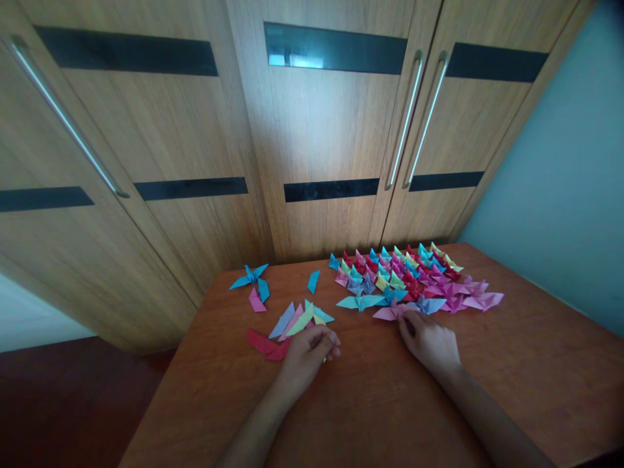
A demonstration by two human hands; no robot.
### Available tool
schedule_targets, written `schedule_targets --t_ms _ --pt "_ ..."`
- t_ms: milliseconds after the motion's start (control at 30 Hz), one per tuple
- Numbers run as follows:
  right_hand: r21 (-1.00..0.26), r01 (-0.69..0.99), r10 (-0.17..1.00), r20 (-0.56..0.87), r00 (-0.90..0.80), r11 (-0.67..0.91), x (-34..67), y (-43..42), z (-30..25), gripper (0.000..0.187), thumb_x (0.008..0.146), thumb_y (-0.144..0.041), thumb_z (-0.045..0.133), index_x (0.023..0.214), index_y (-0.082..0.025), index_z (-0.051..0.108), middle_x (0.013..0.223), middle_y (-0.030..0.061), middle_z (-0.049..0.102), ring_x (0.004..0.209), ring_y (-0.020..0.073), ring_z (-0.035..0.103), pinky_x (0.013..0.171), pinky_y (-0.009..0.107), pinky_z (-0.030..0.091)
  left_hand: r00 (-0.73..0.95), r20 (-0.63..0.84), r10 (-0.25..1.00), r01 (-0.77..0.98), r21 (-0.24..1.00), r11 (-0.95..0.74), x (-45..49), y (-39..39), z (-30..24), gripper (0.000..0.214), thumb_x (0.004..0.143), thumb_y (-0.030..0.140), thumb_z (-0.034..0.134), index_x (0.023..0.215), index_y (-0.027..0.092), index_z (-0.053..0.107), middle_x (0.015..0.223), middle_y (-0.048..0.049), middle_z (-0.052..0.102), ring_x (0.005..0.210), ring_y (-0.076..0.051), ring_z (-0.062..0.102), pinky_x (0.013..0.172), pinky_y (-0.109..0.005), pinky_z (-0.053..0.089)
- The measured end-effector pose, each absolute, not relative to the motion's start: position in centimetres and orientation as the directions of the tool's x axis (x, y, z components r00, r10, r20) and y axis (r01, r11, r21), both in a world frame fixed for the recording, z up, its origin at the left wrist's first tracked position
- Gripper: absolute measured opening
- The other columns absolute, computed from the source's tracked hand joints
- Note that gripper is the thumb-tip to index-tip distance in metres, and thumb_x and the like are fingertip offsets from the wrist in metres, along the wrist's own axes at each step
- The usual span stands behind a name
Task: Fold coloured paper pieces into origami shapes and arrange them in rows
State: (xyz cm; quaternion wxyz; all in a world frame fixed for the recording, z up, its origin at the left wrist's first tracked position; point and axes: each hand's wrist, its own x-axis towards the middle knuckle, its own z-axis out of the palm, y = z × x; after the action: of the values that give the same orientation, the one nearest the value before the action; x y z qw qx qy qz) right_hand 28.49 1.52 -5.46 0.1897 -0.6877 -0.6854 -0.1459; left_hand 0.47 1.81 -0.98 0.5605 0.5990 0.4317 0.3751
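My left hand (312, 354) rests on the wooden table (511, 377) with its fingers curled, pinching a pale folded paper at the near edge of a fan of folded paper pieces (297, 320). My right hand (429, 341) lies further right, fingers bent, fingertips touching a pink origami piece (390, 312) at the front of a big patch of coloured origami shapes (409, 276). A blue origami shape (361, 301) lies just left of that pink one.
A blue origami bird (251, 278), a pink folded piece (256, 300) and a small blue piece (312, 281) lie at the table's far left. Red paper pieces (266, 344) lie beside my left hand. Wooden wardrobe doors (312, 130) stand behind; a pale wall (575, 182) is right.
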Motion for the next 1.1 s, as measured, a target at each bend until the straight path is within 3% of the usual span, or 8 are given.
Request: schedule_targets --t_ms 667,1100 --pt "-0.074 0.996 0.888 0.459 -0.016 0.057 28.6 1.6 -5.5 0.025 0.089 -0.033 0.042 0.085 -0.022 0.065 0.085 0.0026 0.068 0.069 0.0139 0.062 0.049 0.022 0.033 0.354 -0.037 0.935 0.075 0.997 0.011 0.6 1.7 -0.8 0.028 0.081 0.040 0.054 0.072 0.015 0.063 0.065 -0.0031 0.063 0.059 -0.013 0.054 0.056 -0.023 0.040" --pt "-0.128 0.991 0.845 0.527 0.094 -0.030 28.4 0.5 -5.0 0.029 0.087 -0.041 0.045 0.081 -0.021 0.065 0.070 0.0024 0.066 0.055 0.0133 0.058 0.046 0.023 0.027 0.365 -0.029 0.931 0.088 0.996 -0.003 0.4 1.9 -1.6 0.028 0.083 0.040 0.053 0.075 0.015 0.063 0.066 -0.0034 0.064 0.060 -0.014 0.055 0.057 -0.023 0.040"
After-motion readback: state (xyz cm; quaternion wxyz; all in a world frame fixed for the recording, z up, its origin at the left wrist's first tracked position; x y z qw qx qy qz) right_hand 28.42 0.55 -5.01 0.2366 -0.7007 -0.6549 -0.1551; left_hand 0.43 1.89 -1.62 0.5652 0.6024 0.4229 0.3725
